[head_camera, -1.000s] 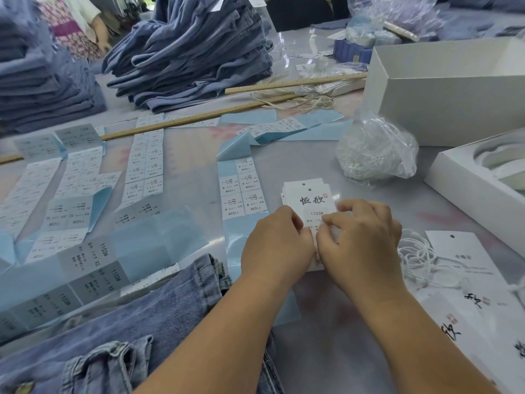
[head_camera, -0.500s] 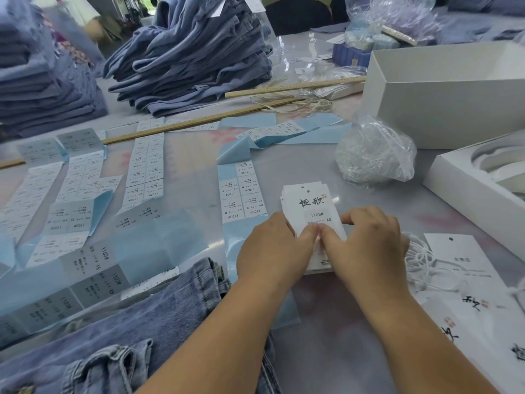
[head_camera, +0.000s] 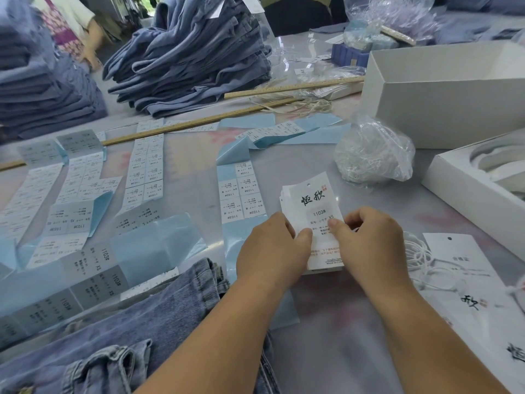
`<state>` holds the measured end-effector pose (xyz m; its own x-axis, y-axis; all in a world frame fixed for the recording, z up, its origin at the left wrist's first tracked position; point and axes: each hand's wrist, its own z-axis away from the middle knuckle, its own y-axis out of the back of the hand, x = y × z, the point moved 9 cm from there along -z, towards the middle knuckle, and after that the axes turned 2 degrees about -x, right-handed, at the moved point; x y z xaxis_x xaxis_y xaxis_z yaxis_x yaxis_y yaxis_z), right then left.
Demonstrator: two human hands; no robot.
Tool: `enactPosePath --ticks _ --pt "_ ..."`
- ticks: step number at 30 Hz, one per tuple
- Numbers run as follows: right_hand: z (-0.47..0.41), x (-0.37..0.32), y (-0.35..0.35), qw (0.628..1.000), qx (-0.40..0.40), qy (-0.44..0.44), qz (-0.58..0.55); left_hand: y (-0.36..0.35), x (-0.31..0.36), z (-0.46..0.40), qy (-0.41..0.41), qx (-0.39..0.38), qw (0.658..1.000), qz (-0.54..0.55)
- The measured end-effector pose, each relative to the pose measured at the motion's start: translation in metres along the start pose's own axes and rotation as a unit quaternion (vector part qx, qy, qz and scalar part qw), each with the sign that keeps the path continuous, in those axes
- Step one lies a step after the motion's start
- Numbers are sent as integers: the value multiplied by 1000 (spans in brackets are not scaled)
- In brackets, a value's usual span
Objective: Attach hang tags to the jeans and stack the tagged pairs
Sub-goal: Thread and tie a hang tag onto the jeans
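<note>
Both thumbs press the sticker on the top hang tag (head_camera: pixel 312 206) of a small stack lying on the table (head_camera: pixel 369 322). Left hand (head_camera: pixel 271 251) and right hand (head_camera: pixel 372 245) curl their fingers around the stack's edges. Jeans (head_camera: pixel 136 331) lie near left.

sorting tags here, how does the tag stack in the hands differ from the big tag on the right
The hang tag stack is small, many-layered, gripped by left hand and right hand; the large tag is bigger, single, lying untouched. The stack's top carries an 1103# XS sticker. Both are white with punched holes.
</note>
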<state>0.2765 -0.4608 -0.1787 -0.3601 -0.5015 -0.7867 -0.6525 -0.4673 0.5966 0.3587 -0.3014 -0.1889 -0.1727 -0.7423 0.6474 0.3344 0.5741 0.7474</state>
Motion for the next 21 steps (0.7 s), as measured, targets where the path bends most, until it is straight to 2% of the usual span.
enactPosePath --ticks 6,13,21 --pt "-4 8 1 1000 0 -9 -12 0 1 0 -3 -4 1000 8" --pt "-2 2 8 999 43 13 2 0 -1 -1 -5 -4 1000 20" --pt "-4 8 7 999 30 -15 -14 -4 -5 -5 5 -31 998 58"
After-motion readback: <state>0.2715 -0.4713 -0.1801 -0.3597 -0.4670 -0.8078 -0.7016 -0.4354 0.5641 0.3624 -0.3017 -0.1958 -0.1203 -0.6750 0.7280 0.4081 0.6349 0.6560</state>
